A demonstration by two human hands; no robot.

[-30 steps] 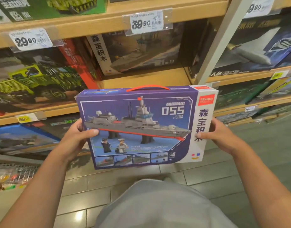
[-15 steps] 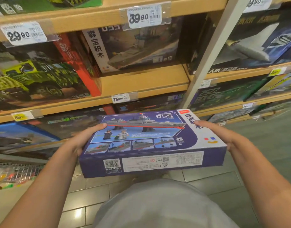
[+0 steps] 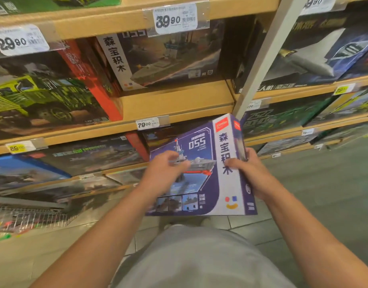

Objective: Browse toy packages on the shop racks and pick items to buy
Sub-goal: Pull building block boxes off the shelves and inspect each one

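A purple toy box point(image 3: 201, 146) showing a grey warship and the number 055 hangs in front of the lower shelves, tilted with its white right strip toward me. My right hand point(image 3: 249, 173) grips the box's right edge, thumb on the front and fingers round the side. My left hand point(image 3: 164, 173) lies blurred across the front picture with fingers loosely spread; I cannot tell whether it touches the box. The box's left part is hidden behind that hand.
Wooden shelves point(image 3: 174, 100) full of toy boxes fill the view, with price tags 39.90 point(image 3: 174, 18), 29.80 point(image 3: 19, 40) and 79.00 point(image 3: 147, 123). A white upright post point(image 3: 268, 50) runs behind the box. A wire basket point(image 3: 27, 219) stands lower left, on a tiled floor.
The box swung from lying flat to standing tilted, its right side now toward me. My left hand left the box's left edge and moved over its front.
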